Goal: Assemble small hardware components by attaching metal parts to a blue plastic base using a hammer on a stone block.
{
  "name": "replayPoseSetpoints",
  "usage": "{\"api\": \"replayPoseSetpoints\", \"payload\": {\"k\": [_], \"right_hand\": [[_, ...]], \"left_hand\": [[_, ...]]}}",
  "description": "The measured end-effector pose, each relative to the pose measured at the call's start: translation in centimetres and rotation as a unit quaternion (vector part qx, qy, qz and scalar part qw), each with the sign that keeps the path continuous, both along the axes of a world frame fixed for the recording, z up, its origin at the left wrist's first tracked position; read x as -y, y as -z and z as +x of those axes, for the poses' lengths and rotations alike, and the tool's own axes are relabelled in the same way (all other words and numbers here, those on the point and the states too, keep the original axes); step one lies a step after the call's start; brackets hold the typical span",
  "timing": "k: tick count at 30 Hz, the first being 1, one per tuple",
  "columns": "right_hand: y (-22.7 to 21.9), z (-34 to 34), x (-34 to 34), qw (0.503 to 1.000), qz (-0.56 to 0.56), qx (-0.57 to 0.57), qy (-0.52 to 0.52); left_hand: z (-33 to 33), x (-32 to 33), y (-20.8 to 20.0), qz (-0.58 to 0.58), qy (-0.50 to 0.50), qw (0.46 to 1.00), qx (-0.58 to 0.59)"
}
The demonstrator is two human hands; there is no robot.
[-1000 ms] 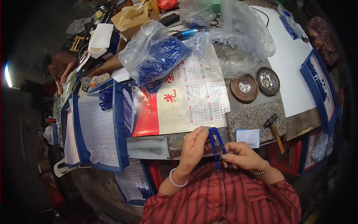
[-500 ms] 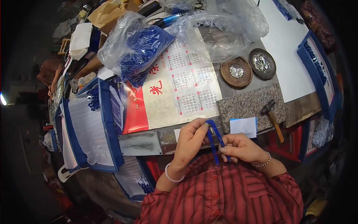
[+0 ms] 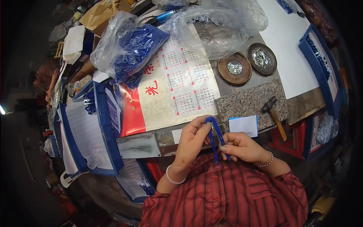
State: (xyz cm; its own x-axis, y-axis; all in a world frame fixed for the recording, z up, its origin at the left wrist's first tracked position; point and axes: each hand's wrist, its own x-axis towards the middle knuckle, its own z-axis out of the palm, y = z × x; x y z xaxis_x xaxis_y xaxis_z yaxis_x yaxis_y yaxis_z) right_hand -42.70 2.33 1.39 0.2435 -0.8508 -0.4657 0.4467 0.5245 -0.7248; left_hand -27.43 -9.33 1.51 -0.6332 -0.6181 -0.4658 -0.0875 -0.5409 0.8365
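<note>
In front of my shirt, both hands hold one narrow blue strip (image 3: pixel 216 132), bent into an upside-down U with two long legs pointing down. My left hand (image 3: pixel 193 140) pinches it near the bend, between thumb and fingers. A small shiny metal bit (image 3: pixel 212 127) shows beside the left thumb tip, between the legs. My right hand (image 3: pixel 244 147) grips the right leg lower down, thumb on top and fingers curled beneath. The strip's exact kind cannot be made out.
A granite slab (image 3: pixel 251 102) bears a hammer (image 3: pixel 273 113) and a white card (image 3: pixel 244 126). Beyond stand a wooden bowl (image 3: pixel 224 74) and a dark bowl (image 3: pixel 273 67) of small metal parts. Bagged blue pieces (image 3: pixel 140 49) lie on a calendar sheet (image 3: pixel 166 106). Blue trays (image 3: pixel 104 125) flank the bench.
The bench has shifted slightly left and up in the picture as my view moved. Both hands keep their grip on the blue strip, with barely any change in pose.
</note>
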Motion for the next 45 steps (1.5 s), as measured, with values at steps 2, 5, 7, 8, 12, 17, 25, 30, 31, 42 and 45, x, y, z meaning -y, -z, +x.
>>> {"api": "replayPoseSetpoints", "payload": {"k": [2,5,7,8,12,17,25,30,31,42,45], "right_hand": [[-0.1,0.0,0.0,0.999,-0.016,-0.015,-0.024],[0.2,0.3,0.0,0.999,-0.026,-0.031,-0.033],[0.2,0.3,-0.1,0.999,-0.024,-0.031,-0.034],[0.2,0.3,-0.2,0.999,-0.022,-0.032,-0.034],[0.2,0.2,-0.3,0.999,-0.003,-0.016,-0.034],[0.1,0.3,-0.6,1.000,0.010,-0.003,-0.012],[0.6,1.0,0.3,1.000,0.015,0.002,0.002],[0.3,1.8,1.1,1.000,-0.002,-0.011,-0.005],[0.3,2.1,1.3,1.000,0.006,-0.026,-0.009],[-5.1,-3.0,4.9,0.938,-0.104,-0.331,0.014],[-5.2,-6.4,8.6,0.898,-0.168,-0.395,0.091]], "left_hand": [[-0.2,0.1,-0.4,0.018,-0.017,1.000,-0.015],[-0.1,0.1,0.1,-0.035,-0.011,0.999,0.001],[0.1,0.1,0.2,-0.038,-0.005,0.999,0.006],[0.1,0.1,0.3,-0.041,0.001,0.999,0.011],[0.3,-0.2,0.6,-0.021,-0.003,1.000,-0.004],[0.3,-0.7,0.6,0.042,-0.010,0.999,-0.022],[1.0,-1.4,1.7,0.119,0.012,0.990,-0.077],[1.7,-1.4,2.0,0.161,0.023,0.979,-0.121],[1.8,-1.3,2.2,0.190,0.027,0.973,-0.131],[4.4,0.0,2.0,0.133,-0.024,0.976,-0.170],[4.9,0.2,1.7,0.126,-0.044,0.975,-0.176]]}}
